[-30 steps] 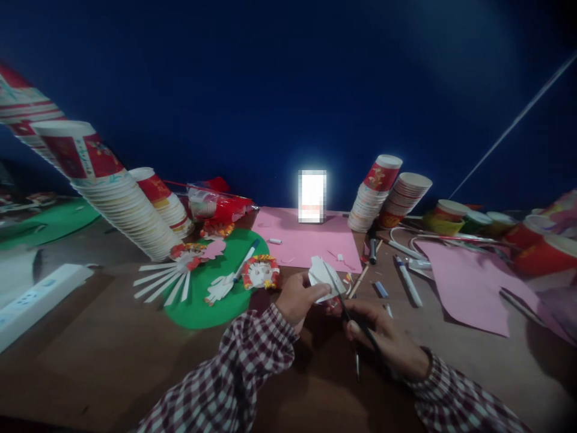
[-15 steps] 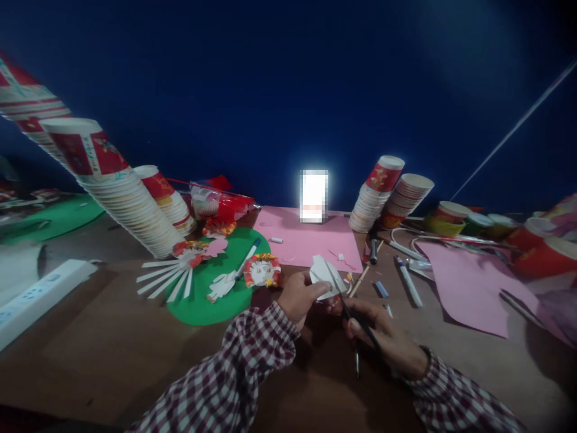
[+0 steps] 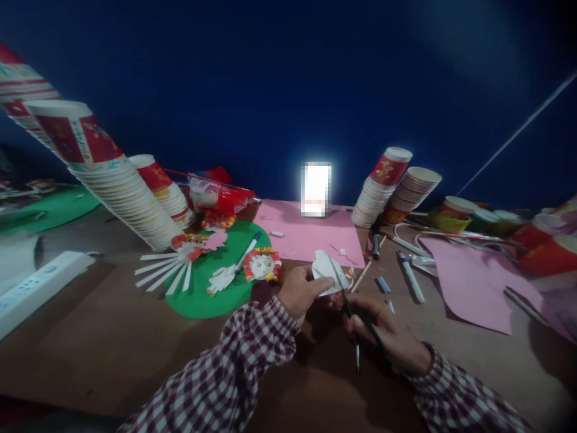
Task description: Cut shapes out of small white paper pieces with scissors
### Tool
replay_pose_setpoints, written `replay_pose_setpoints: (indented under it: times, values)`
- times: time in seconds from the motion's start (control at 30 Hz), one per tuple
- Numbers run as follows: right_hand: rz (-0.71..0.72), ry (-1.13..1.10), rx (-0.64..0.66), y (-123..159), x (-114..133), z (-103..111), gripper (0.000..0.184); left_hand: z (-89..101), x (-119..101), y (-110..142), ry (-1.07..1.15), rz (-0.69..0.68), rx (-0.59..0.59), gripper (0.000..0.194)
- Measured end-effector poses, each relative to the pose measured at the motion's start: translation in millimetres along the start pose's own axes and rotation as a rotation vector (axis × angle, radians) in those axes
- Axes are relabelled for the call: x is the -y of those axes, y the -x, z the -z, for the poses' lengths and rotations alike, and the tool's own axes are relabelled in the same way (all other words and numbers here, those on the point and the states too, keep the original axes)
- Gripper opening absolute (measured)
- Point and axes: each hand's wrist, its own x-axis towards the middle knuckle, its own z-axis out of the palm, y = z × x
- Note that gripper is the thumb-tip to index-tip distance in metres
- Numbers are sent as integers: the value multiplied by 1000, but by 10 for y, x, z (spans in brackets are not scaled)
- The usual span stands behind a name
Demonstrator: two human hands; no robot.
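Observation:
Between thumb and fingers, my left hand (image 3: 300, 293) pinches a small piece of white paper (image 3: 323, 270) above the table. My right hand (image 3: 390, 331) is closed around a pair of dark-handled scissors (image 3: 367, 325). One blade lies across the right part of the paper. Left of my hands, a round paper lion face (image 3: 262, 266) with a red and yellow mane rests on a green paper sheet (image 3: 202, 308). Beside it lie a white paper cutout (image 3: 222, 279) and a blue-capped marker (image 3: 249, 249).
Tall paper cup stacks (image 3: 121, 198) lean at the left, with shorter stacks (image 3: 374, 195) at the back right. Behind my hands lies a pink sheet (image 3: 293, 225); another pink sheet (image 3: 473, 288) is at the right near a marker (image 3: 411, 278). A power strip (image 3: 42, 288) sits far left.
The camera view has tilted slightly, so the scene sits a little higher. My hands keep the same hold on the paper and scissors, with hardly any movement.

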Motion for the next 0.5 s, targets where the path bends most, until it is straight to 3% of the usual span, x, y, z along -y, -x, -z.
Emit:
replay_pose_setpoints:
  times: [0.5]
  values:
    - [12,-29,-45,-1,-5,-36,35,27,81,-22,-74,-19,-25,13]
